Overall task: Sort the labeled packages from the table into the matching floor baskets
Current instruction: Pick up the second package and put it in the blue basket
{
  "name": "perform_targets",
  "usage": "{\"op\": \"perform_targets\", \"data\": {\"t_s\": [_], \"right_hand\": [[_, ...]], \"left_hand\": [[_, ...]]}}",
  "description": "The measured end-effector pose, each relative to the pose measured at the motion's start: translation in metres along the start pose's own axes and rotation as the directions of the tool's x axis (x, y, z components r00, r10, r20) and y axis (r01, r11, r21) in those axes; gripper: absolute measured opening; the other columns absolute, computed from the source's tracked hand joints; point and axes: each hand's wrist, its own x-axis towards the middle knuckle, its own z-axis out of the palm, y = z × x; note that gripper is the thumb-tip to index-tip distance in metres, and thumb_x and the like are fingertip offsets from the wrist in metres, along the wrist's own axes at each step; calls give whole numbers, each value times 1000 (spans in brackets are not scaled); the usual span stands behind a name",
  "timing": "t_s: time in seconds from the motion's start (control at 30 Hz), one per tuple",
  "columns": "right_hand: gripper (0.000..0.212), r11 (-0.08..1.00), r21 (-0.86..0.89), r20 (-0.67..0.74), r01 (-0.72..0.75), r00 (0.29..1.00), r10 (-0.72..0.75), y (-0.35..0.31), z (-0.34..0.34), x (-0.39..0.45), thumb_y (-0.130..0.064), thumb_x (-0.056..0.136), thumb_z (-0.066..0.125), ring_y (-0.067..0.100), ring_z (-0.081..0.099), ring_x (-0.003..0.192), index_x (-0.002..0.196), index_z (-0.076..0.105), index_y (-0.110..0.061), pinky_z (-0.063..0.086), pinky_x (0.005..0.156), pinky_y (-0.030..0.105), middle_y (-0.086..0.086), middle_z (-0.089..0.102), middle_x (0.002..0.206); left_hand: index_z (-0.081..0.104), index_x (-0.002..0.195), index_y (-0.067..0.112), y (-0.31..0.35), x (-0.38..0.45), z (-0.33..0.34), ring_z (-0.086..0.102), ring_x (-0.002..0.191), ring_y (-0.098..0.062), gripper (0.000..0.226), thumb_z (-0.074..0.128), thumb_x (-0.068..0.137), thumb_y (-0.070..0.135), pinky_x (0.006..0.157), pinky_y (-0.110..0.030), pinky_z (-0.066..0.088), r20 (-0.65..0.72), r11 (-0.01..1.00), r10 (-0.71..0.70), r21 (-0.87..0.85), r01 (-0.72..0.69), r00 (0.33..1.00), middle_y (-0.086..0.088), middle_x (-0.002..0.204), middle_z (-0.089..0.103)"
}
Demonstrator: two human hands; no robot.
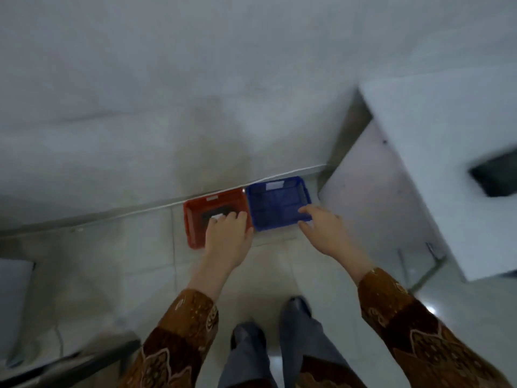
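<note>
A red basket and a blue basket stand side by side on the floor against the wall. My left hand is over the red basket, fingers curled on the near edge of a black package with a white label, which lies low inside it. My right hand hovers at the blue basket's near right corner, fingers spread and holding nothing. The blue basket shows only a white tag on its far wall. Another dark package lies on the white table at the right, blurred.
The table's metal leg stands on the tiled floor right of my right arm. A dark bar and a pale object sit at the lower left. My feet are just behind the baskets.
</note>
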Motion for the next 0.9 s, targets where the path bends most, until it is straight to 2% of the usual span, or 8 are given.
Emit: {"op": "perform_targets", "data": {"t_s": [0.23, 0.37, 0.47, 0.57, 0.63, 0.73, 0.8, 0.9], "right_hand": [[34, 993, 102, -267, -61, 960, 86, 117, -94, -88, -25, 92, 55, 25, 48, 119, 125, 55, -17, 40, 102, 37, 8, 54, 130], [33, 988, 80, -377, -130, 914, 151, 221, -136, -100, -26, 91, 57, 28, 41, 128, 123, 58, -19, 37, 105, 43, 11, 51, 135], [34, 984, 90, -401, -155, 899, 178, 311, -166, -91, -27, 90, 58, 30, 37, 131, 123, 57, -20, 35, 107, 44, 13, 46, 140], [37, 988, 104, -396, -117, 906, 149, 393, -202, -71, -21, 91, 58, 34, 35, 132, 127, 53, -15, 30, 110, 41, 17, 40, 144], [43, 988, 100, -368, -116, 918, 145, 437, -226, -58, -17, 91, 58, 37, 31, 134, 133, 48, -12, 27, 112, 44, 21, 32, 148], [62, 995, 20, -326, -100, 940, 100, 493, -262, -26, -13, 90, 58, 40, 17, 142, 145, 30, -12, 21, 117, 48, 25, 15, 155], [76, 991, -28, -266, -130, 957, 118, 520, -282, -2, -13, 90, 58, 41, 6, 145, 150, 13, -17, 18, 117, 48, 23, -1, 158], [87, 986, -73, -187, -148, 973, 133, 545, -298, 30, -15, 89, 61, 43, 2, 145, 151, 0, -22, 20, 116, 48, 21, -8, 159]], "left_hand": [[56, 122, 22, 157, 7, -19, 61, 103, -22, 33, 40, 97, 36, 88, -36, 41, -120, 942, 307, -101, -319, 944, 1, 113, 67], [62, 111, 18, 259, 33, -4, 63, 95, -25, 25, 46, 95, 28, 84, -38, 43, -155, 879, 441, -127, -460, 884, -3, 104, 69], [62, 117, 17, 340, 64, 20, 64, 93, -26, 28, 49, 94, 25, 85, -38, 45, -194, 851, 476, -144, -505, 858, -3, 102, 69], [57, 125, 16, 419, 98, 48, 61, 102, -25, 35, 49, 94, 30, 89, -37, 46, -211, 855, 402, -260, -448, 891, -5, 114, 65], [47, 136, 16, 461, 114, 67, 54, 115, -25, 46, 51, 94, 34, 97, -37, 43, -150, 869, 320, -346, -353, 935, -8, 131, 56], [20, 150, 20, 508, 139, 88, 28, 140, -28, 74, 55, 90, 44, 116, -41, 26, -31, 901, 217, -378, -213, 976, -12, 158, 22], [5, 152, 26, 528, 153, 97, 13, 146, -27, 90, 62, 85, 46, 119, -42, 15, -9, 895, 174, -417, -162, 985, -10, 162, 1], [1, 152, 28, 546, 172, 103, 5, 148, -26, 102, 72, 80, 36, 120, -42, 11, 44, 835, 120, -546, -77, 992, -8, 162, -12]]}}
